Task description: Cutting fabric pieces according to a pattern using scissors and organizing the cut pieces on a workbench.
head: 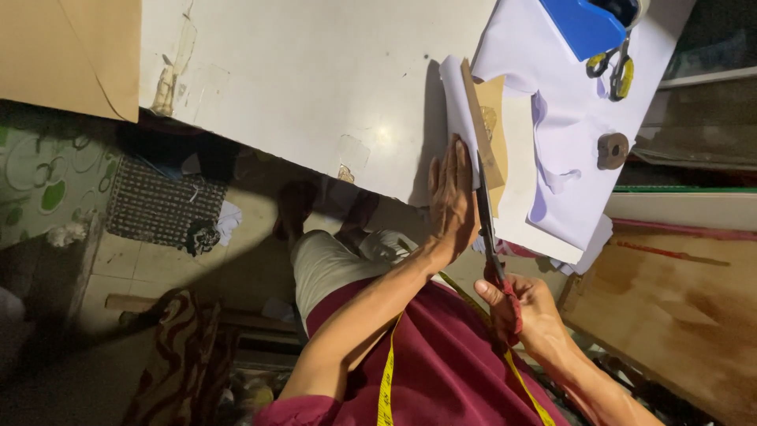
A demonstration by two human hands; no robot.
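My left hand (pixel 451 199) lies flat with fingers together on a strip of white fabric (pixel 459 110) at the edge of the white table (pixel 315 79). My right hand (pixel 522 309) grips the red handles of a pair of scissors (pixel 486 217), whose dark blades run up along the fabric beside a brown cardboard pattern (pixel 493 126). A yellow tape measure (pixel 388 379) hangs over my maroon clothing.
More white fabric (pixel 568 118) covers the table's right side, with a blue object (pixel 583 24), a second pair of scissors with yellow handles (pixel 615 67) and a small round brown weight (pixel 613 150). A wooden board (pixel 678 308) stands at right. A dark mat (pixel 162 205) lies on the floor.
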